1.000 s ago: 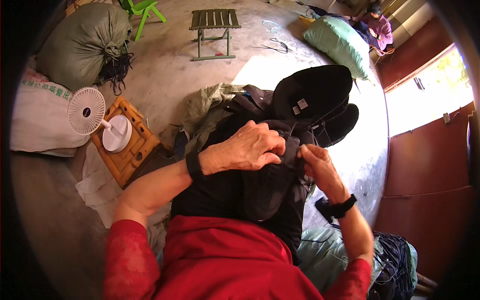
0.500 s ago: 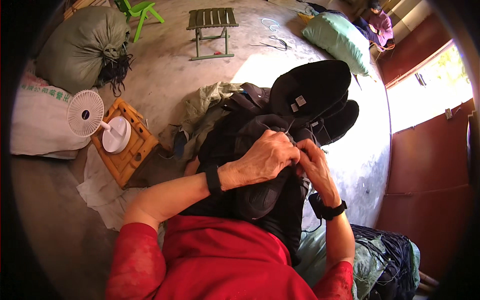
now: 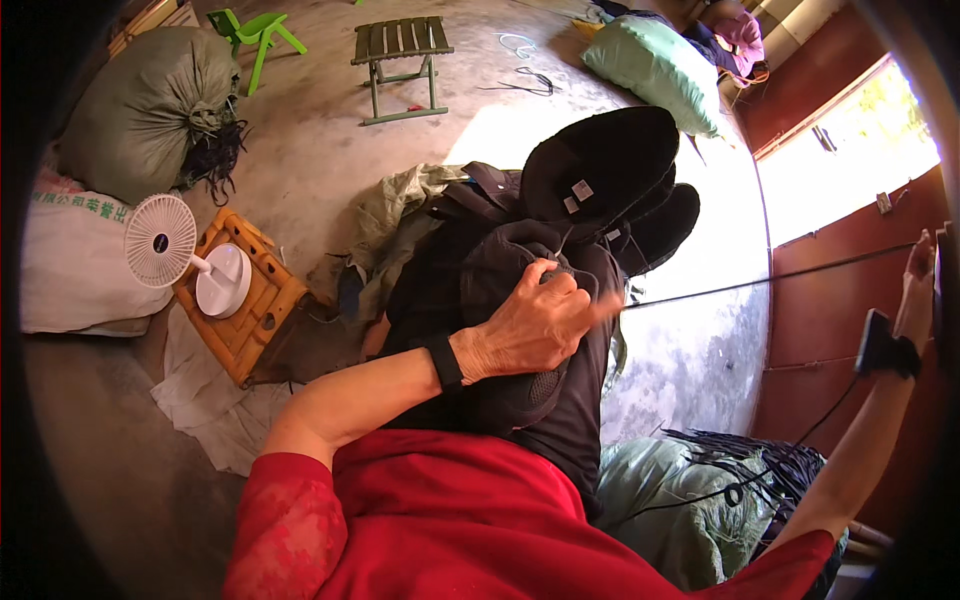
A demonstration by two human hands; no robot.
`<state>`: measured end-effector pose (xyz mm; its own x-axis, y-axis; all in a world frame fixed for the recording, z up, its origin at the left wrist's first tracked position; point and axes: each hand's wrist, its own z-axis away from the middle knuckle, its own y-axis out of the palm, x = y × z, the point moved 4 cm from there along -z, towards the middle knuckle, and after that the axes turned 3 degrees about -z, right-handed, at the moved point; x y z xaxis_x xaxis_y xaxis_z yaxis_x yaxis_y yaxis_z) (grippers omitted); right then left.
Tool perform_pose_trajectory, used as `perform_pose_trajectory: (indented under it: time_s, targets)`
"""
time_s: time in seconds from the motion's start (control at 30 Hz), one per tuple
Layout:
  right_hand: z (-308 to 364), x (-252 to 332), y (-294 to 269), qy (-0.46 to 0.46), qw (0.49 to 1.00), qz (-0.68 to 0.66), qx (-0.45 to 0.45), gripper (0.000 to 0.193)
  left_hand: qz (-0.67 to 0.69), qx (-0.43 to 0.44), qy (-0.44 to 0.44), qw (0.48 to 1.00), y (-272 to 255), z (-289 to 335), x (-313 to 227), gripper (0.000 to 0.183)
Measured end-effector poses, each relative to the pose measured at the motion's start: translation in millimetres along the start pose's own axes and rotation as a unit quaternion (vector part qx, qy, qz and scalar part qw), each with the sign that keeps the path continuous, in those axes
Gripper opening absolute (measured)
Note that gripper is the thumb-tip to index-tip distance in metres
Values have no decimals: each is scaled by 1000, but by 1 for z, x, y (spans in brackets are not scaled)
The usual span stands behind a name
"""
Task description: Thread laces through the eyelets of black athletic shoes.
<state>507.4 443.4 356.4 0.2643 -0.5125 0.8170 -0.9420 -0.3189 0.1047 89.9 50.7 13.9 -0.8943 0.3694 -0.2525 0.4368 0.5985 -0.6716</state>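
A dark mesh shoe [image 3: 535, 395] rests on my lap, its toe toward me. My left hand [image 3: 540, 320] lies over it with curled fingers, gripping its upper; the fingertips nearest the lace are blurred. From there a black shoelace [image 3: 770, 285] runs taut to the far right. My right hand [image 3: 918, 262] is stretched out at the right rim, closed on the lace's other end. Just beyond the shoe are large black oval pieces [image 3: 605, 165] with small white labels; I cannot tell exactly what they are.
To the left, a white fan [image 3: 222, 280] stands on a bamboo stool [image 3: 255, 345]. Stuffed sacks [image 3: 140, 110] lie behind it. A folding stool [image 3: 405, 40] is ahead. On my right, a pale green sack [image 3: 680, 500] bears dark laces. Another person [image 3: 735, 40] sits far right.
My right hand has swung from the shoe out to the far right, drawing the lace into a long straight line. My left hand has stayed at the shoe.
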Motion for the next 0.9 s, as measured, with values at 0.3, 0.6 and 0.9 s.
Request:
perform_pose_trajectory:
  time_s: [0.3, 0.6, 0.9]
  targets:
    - [216, -173, 138, 138, 984, 116, -5, 23, 19, 80, -6, 997, -52, 34, 57, 39]
    - [333, -186, 336, 168, 937, 199, 232, 20, 109, 167, -5, 980, -61, 11, 79, 33]
    - [353, -195, 440, -12, 771, 326, 546, 18, 144, 41, -66, 987, -60, 32, 79, 35]
